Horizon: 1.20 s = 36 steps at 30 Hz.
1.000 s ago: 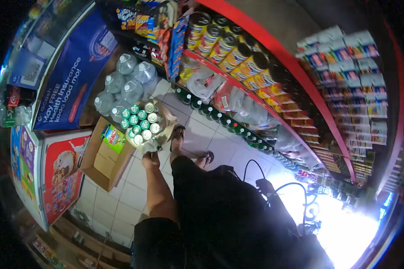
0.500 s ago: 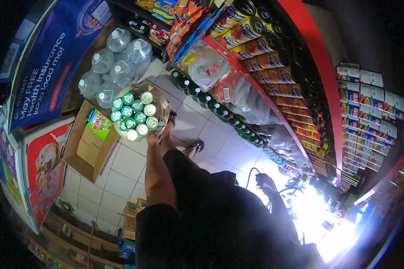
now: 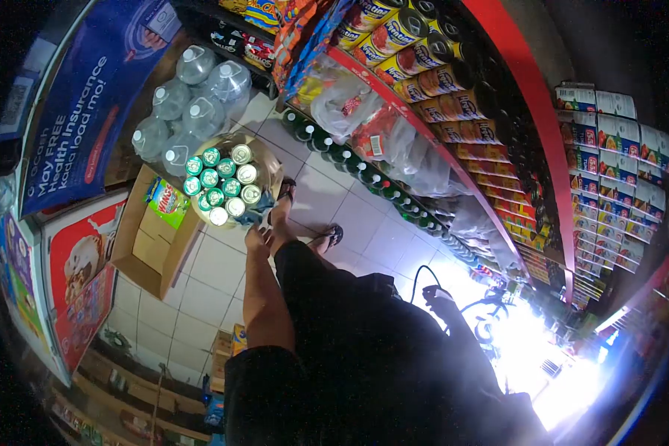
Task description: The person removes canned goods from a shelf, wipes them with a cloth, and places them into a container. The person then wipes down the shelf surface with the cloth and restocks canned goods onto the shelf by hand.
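Beside the carton, a clear plastic bag (image 3: 273, 172) holds several upright cans, some with green tops (image 3: 209, 178) and some with plain silver tops (image 3: 247, 174). My left hand (image 3: 258, 239) is at the bag's near edge, its fingers closed by a bunched, bluish-dark piece of it. The fingertips are small and partly hidden. Far to the right, my right hand (image 3: 440, 300) is a dark shape against bright glare, close to a looped black cable (image 3: 416, 276). Its fingers are lost in shadow, so what it holds, if anything, does not show.
A cardboard box (image 3: 143, 256) with a green packet (image 3: 168, 202) stands left of the cans. Large clear bottles (image 3: 172, 100) are grouped behind. Green bottles (image 3: 340, 154) line the floor under shelves of cans (image 3: 412, 58). Sandalled feet (image 3: 333, 236) stand on the tiles (image 3: 357, 223).
My left hand has drawn back slightly from the cans, and more of the bluish-dark piece shows between them. The cans keep their place beside the box. My right hand stays near the cable.
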Available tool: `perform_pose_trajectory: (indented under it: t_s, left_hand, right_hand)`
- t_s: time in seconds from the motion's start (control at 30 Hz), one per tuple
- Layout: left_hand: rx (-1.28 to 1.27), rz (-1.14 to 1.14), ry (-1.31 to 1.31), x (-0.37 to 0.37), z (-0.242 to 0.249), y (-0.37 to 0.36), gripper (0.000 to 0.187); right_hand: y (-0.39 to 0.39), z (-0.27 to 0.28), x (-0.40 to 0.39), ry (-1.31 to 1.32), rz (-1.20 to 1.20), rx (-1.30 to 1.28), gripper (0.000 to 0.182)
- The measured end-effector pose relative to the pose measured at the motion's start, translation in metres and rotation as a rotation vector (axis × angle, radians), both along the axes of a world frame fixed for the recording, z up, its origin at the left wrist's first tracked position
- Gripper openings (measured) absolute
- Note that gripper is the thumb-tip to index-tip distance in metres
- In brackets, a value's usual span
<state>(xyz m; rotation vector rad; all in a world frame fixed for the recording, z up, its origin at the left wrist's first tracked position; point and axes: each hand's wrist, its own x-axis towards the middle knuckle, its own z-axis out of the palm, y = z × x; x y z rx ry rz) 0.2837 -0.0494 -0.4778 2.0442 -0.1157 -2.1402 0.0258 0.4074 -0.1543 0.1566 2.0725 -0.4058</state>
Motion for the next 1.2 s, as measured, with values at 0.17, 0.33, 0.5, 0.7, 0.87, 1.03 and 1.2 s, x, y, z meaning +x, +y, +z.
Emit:
perform_pose_trajectory:
  t_s: [0.17,0.33,0.5,0.7,0.87,1.03,1.2]
  left_hand:
    - [0.017,0.068,0.047,-0.004,-0.003,0.005,0.054]
    - [0.022,0.154,0.015,-0.018,-0.01,-0.006,0.052]
    - [-0.156,0.001,-0.095,-0.019,-0.013,-0.008,0.04]
    - [-0.584,-0.439,0.188,-0.019,0.03,0.015,0.012]
    - [-0.416,-0.182,0.37,-0.064,0.097,0.021,0.019]
    - [-0.321,-0.106,0.633,-0.112,0.155,-0.006,0.019]
    - [-0.399,-0.131,0.557,-0.175,0.224,-0.037,0.024]
  right_hand:
    - [0.013,-0.005,-0.011,0.089,0.178,0.055,0.031]
    - [-0.012,0.009,-0.023,0.061,0.173,0.047,0.032]
    - [-0.018,0.017,-0.026,0.092,0.193,-0.01,0.035]
    - [-0.014,0.003,-0.021,0.044,0.097,0.028,0.04]
    - [-0.001,-0.018,-0.013,0.034,0.093,-0.091,0.041]
    - [0.004,-0.036,0.002,0.023,-0.1,-0.213,0.036]
    - [0.029,-0.064,0.01,-0.077,-0.236,-0.264,0.039]
